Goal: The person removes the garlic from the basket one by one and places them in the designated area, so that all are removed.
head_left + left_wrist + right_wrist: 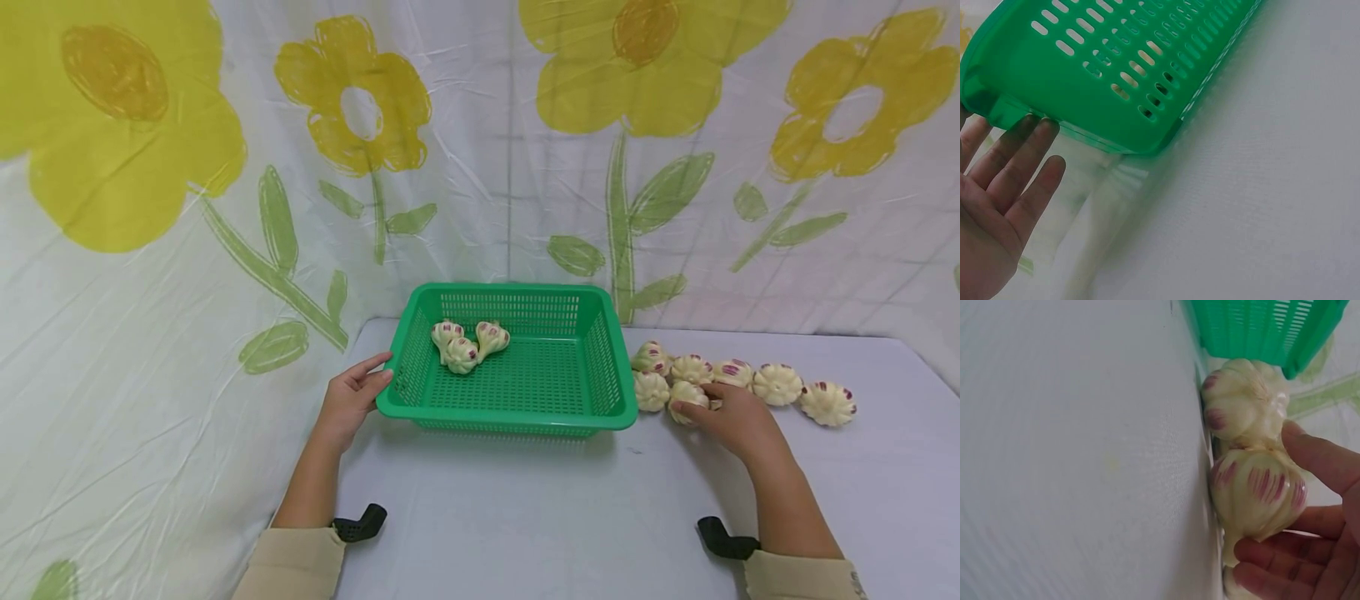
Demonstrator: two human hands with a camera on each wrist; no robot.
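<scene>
A green plastic basket (510,419) stands on the table with 3 garlic bulbs (462,356) inside, toward its left. My left hand (352,400) is at the basket's left side, its fairly straight fingers (1019,165) touching the rim from outside and below. Right of the basket, several cream garlic bulbs with purple streaks (777,384) lie in a cluster. My right hand (738,417) holds one garlic bulb (1260,490) at the cluster's front, thumb on one side and curled fingers on the other. Another garlic bulb (1244,400) lies beside it, toward the basket.
White cloth covers the table (540,517). Behind it hangs a white curtain (480,208) printed with yellow flowers, close to the basket's far rim. The rightmost garlic bulb (828,404) lies at the end of the row. Black wrist devices (726,540) sit near both sleeves.
</scene>
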